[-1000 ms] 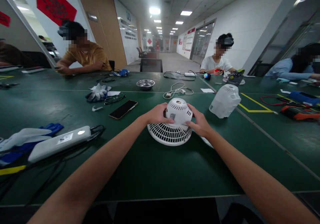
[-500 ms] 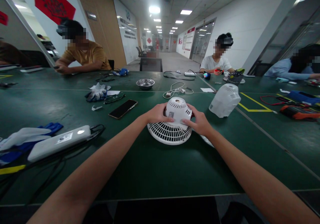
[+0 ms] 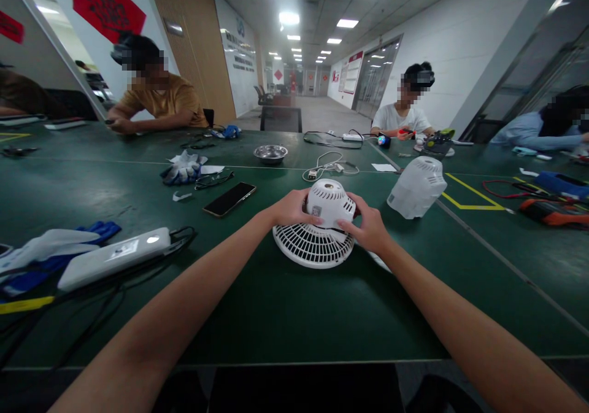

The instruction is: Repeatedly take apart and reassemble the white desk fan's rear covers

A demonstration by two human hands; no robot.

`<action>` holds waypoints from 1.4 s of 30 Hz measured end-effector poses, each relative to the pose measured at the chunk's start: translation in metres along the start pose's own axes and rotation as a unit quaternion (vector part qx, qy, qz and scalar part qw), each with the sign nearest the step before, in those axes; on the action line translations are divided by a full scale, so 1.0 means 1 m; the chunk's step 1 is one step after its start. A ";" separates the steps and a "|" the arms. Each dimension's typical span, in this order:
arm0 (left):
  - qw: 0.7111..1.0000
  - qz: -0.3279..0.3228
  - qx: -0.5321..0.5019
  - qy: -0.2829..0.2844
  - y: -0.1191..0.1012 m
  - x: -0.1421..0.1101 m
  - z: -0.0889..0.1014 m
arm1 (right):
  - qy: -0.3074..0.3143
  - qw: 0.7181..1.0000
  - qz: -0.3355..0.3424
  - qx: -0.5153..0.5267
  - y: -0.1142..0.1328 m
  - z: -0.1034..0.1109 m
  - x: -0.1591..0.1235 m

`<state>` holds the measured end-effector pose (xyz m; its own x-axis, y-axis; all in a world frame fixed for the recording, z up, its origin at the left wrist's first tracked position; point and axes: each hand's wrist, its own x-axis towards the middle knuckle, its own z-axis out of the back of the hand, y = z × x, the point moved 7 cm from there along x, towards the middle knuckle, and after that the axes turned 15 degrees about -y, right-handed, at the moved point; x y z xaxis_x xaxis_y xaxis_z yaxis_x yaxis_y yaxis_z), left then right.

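A white fan motor housing with vent slots and a small label sits over a round white fan grille, which lies on the green table. My left hand grips the housing's left side, its thumb across the front. From the right, my right hand clasps the same housing, thumb on the front and fingers wrapped behind. The far fingers of both hands are partly hidden by the housing. A flat pale piece, partly covered by my right wrist, lies beside the grille. Further right stands a translucent white plastic housing.
On the left are a phone, gloves and a white power strip with black cables. Farther back lie a metal bowl and a white cable. An orange-black tool rests at right. Other people sit across the table.
The whole view has shifted slightly, so things appear a little farther right. Both hands keep the same hold on the fan motor housing, which has hardly moved.
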<state>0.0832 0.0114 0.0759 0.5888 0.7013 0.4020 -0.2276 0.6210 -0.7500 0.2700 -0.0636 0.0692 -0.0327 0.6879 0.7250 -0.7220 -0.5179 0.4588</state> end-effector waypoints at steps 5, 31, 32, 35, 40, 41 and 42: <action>1.000 -0.013 0.016 -0.002 -0.001 0.000 0.002 | 0.009 1.000 0.011 -0.019 0.000 -0.001 0.000; 0.998 -0.050 0.027 -0.041 -0.008 0.003 0.009 | 0.013 0.997 -0.058 0.042 -0.013 -0.007 -0.003; 0.998 -0.043 0.024 -0.034 -0.007 0.002 0.007 | 0.016 0.998 -0.055 0.038 -0.011 -0.007 -0.003; 0.999 -0.032 0.027 -0.023 -0.005 0.001 0.006 | 0.025 0.998 -0.047 0.029 -0.007 -0.004 -0.001; 0.997 -0.046 0.044 -0.039 -0.005 0.002 0.007 | 0.021 0.996 -0.062 0.065 -0.009 -0.004 -0.002; 0.997 -0.048 0.049 -0.044 -0.004 0.002 0.008 | 0.018 0.995 -0.067 0.075 -0.011 -0.004 -0.002; 0.996 -0.049 0.054 -0.049 -0.003 0.002 0.008 | 0.016 0.994 -0.070 0.082 -0.012 -0.005 -0.002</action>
<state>0.0788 0.0137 0.0839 0.5351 0.6629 0.5237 -0.2585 0.7186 -0.6456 0.2758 -0.0563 0.0596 0.0368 0.7732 0.6331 -0.5989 -0.4901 0.6333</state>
